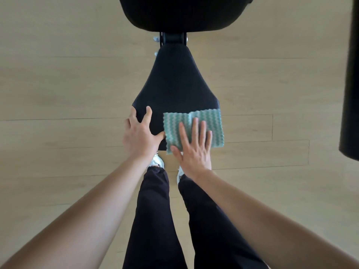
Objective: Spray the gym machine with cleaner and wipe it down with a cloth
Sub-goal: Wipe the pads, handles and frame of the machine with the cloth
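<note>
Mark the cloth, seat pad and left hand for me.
cloth (216, 127): head view, on the uncovered patterned part.
seat pad (174, 84): head view, middle of the black top surface.
left hand (138, 133): head view, back of the hand.

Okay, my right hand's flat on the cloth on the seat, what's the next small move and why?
Probably slide the cloth under the right hand up the seat pad toward its narrow end. It covers only the near right corner, most of the pad lies bare beyond, and the left hand rests on the near left corner.
</note>
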Available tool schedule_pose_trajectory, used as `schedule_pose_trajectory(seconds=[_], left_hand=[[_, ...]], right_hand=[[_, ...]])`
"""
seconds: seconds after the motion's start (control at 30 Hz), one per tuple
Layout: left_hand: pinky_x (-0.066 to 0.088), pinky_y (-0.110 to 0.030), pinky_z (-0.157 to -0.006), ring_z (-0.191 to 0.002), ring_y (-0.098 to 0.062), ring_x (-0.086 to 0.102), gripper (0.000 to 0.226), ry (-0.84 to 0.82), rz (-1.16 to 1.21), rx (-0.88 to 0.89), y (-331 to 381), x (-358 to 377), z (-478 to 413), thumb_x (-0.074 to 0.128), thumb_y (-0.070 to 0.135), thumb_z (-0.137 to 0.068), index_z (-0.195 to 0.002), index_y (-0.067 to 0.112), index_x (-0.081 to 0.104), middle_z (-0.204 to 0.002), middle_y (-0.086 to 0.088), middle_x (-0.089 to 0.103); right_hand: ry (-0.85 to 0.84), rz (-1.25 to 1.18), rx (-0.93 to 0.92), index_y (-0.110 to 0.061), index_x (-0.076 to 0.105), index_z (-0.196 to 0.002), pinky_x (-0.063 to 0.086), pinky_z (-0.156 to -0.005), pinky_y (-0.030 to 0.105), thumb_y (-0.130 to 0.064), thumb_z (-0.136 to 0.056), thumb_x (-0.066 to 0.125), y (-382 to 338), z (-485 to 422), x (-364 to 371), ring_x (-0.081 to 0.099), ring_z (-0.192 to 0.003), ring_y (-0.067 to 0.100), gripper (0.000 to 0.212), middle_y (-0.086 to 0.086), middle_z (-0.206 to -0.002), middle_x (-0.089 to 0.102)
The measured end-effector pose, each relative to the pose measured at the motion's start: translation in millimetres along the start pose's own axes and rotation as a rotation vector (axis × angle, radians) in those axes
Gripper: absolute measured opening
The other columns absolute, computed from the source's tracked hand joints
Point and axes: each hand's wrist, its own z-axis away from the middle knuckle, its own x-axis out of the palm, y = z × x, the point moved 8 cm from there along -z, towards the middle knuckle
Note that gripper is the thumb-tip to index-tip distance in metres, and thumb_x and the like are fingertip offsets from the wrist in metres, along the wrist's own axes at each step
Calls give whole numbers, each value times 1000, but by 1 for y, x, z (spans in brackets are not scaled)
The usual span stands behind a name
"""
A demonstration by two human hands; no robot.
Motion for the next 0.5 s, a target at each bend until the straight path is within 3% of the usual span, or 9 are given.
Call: schedule_pose_trajectory(seconds=[0.07,0.17,0.23,0.3,0.37,0.43,0.5], left_hand=[[54,-43,-82,-136,-31,38,86,-4,21,-6,-1,0,1,74,21,-79,-155,38,39,-166,-5,26],[47,-35,-76,-138,-25,39,80,39,138,-2,-9,1,4,67,9,-79,-150,40,49,-167,3,28],[46,-32,-85,-139,-20,42,64,86,304,3,-20,1,4,62,6,-87,-144,36,58,-165,7,36],[46,-33,-104,-138,-21,49,53,160,485,-10,-32,-5,6,56,3,-92,-139,26,63,-157,3,49],[41,-25,-106,-131,-27,55,54,312,492,-23,-37,-20,17,51,-4,-86,-134,16,66,-144,-3,61],[43,-30,-101,-126,-32,56,53,438,384,73,-22,-31,32,50,-6,-83,-129,11,68,-140,-8,62],[44,-43,-109,-135,-33,52,47,385,292,318,12,-22,40,55,1,-88,-132,12,66,-146,-10,59]], right_hand=[[5,46,-96,-23,13,-165,-3,-126,58,-61,-105,27,-24,-6,0,-4,-158,41,73,17,-172,1],[13,69,-191,-20,18,-165,2,-127,57,-60,-105,31,-38,-17,-5,2,-159,38,73,12,-173,8],[13,36,-283,-20,19,-164,3,-127,56,-60,-103,40,-37,-20,-11,2,-159,37,76,11,-172,10],[8,-85,-355,-20,21,-164,1,-128,52,-56,-100,48,-33,-21,-22,2,-159,34,77,9,-173,10],[64,-196,-356,-18,32,-161,6,-128,48,-45,-100,55,-19,-21,-37,9,-159,33,71,9,-171,16],[182,-220,-313,-12,45,-154,17,-126,51,-32,-98,60,5,-22,-48,21,-156,35,61,13,-167,28],[253,-222,-251,-7,52,-147,27,-122,56,-22,-98,61,29,-22,-51,31,-152,38,52,16,-161,39]])
